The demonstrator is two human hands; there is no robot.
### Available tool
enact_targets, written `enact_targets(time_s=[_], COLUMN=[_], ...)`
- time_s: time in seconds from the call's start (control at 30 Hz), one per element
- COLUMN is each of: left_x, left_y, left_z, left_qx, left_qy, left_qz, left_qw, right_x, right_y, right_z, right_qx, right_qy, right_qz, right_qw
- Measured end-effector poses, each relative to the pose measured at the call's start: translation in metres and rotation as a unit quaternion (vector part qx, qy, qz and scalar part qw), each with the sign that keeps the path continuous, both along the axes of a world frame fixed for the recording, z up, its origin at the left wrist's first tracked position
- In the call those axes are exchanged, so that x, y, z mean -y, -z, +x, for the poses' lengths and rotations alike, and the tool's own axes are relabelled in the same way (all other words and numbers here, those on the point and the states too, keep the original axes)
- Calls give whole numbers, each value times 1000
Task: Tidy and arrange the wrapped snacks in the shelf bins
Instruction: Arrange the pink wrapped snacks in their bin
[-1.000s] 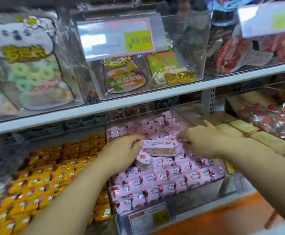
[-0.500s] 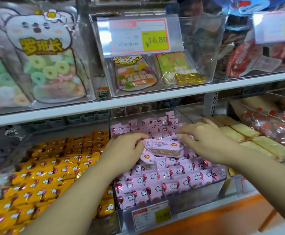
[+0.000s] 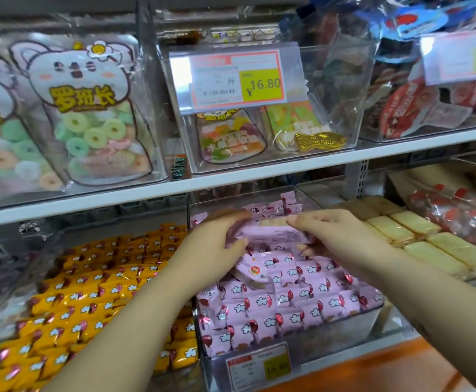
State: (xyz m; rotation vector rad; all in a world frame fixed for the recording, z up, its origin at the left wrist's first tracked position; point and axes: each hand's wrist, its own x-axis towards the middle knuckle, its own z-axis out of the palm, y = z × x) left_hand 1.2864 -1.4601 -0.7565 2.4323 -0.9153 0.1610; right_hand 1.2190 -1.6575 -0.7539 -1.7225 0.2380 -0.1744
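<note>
1. Pink glossy film: we grasp one long, flat pink packet (image 3: pixel 270 234) by both ends. Our left hand (image 3: pixel 217 244) is curled round its 9 o'clock end. Our right hand (image 3: pixel 341 239) pinches its 3 o'clock end, fingers on top and thumb beneath. A cream strip shows along its 12 o'clock edge.
2. We hold the packet roughly level, raised over the back half of the clear plastic bin (image 3: pixel 344 335).
3. Inside the bin, small pillow-shaped pink snacks (image 3: pixel 287 301), printed with white clouds, stand packed in neat rows toward 6 o'clock. A loose packet (image 3: pixel 252 271) with a round logo lies tilted at 7 o'clock of the held one.
4. At 9 o'clock, yellow snacks (image 3: pixel 89 292) of the same pillow shape fill the neighbouring bin.
5. At 3 o'clock, pale rectangular bars (image 3: pixel 429 244) in clear wrap lie side by side. Past them sit crinkly red-wrapped pieces (image 3: pixel 463 216).
6. At 12 o'clock, above the white shelf edge (image 3: pixel 259 176), clear bins hold a bag of ring-shaped gummies (image 3: pixel 89 131) and a gold fish-shaped piece (image 3: pixel 320 141). A price tag (image 3: pixel 238 77) reads 16.80.
</note>
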Motion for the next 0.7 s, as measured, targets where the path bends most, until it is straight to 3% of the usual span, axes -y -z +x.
enact_targets(time_s=[0.17, 0.3, 0.47, 0.57, 0.7], left_x=[3, -2, -1, 0, 1], left_y=[-2, -1, 0, -1, 2], left_z=[1, 4, 4, 13, 41], left_qx=[10, -25, -38, -31, -55], left_qy=[-1, -27, -36, -74, -139], left_qz=[-32, -26, -9, -20, -54], left_qw=[999, 999, 999, 997, 987], right_x=[-18, -13, -13, -14, -9], right_y=[-9, -10, -3, 0, 7], right_z=[0, 1, 8, 17, 38], right_qx=[-26, 1, 30, 58, 87], right_qy=[-17, -42, -37, 21, 118], right_qz=[178, 122, 171, 168, 65], right_qw=[984, 992, 984, 984, 987])
